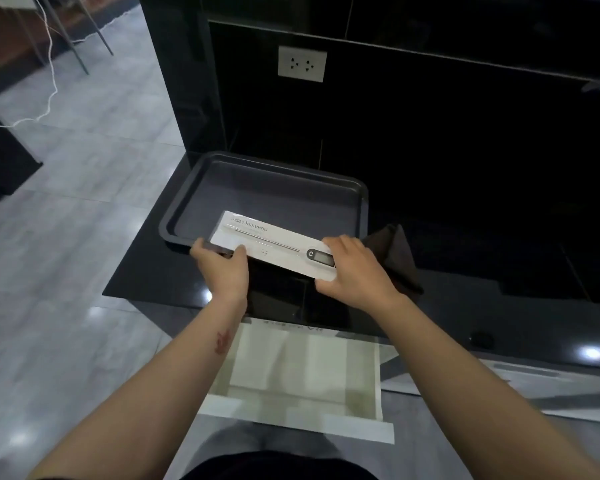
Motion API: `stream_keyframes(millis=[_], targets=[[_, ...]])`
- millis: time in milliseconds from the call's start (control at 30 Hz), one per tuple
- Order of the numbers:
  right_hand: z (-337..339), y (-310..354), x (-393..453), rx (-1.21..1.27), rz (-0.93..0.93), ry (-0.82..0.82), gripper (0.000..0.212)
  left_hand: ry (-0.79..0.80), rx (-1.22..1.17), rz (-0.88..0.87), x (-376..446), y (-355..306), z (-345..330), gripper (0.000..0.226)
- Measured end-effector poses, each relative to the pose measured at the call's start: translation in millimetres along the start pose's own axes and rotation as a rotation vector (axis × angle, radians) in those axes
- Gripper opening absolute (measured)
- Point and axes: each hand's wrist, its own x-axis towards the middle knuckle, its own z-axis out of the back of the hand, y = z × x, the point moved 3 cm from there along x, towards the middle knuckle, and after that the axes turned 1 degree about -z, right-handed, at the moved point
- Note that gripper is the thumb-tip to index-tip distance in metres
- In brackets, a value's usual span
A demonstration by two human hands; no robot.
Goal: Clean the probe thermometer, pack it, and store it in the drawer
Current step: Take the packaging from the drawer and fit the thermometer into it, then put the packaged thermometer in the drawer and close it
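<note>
A long white thermometer box (pixel 274 242), printed with a picture of the probe thermometer, lies slanted over the near rim of a dark baking tray (pixel 222 174). My left hand (pixel 224 268) grips the box's near-left end, thumb on top. My right hand (pixel 355 268) grips its right end beside the printed display. Below the black counter, a white drawer (pixel 298 379) stands pulled open, with pale lining inside. The thermometer itself is not visible.
A dark folded cloth (pixel 397 258) lies on the black counter (pixel 146 271) right of my right hand. A white wall socket (pixel 302 63) sits on the black back panel. A white cable (pixel 51 81) trails over the grey tiled floor at left.
</note>
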Motion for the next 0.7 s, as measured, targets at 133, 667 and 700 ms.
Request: stream_keyframes(millis=[133,667,700], targets=[[-4.6,4.3,-13.8,0.000,-0.013,-0.043,0.065,-0.010,0.469,-0.432,-5.8,-2.0,15.4,0.065],[-70.5,40.6,-136.4,0.111,-0.111,0.054,0.080,0.512,1.220,-1.060,-87.0,82.3,77.2,0.064],[-75.0,40.2,-142.8,0.108,-0.112,0.072,0.079,0.543,1.226,-1.075,-91.2,88.9,79.7,0.065]])
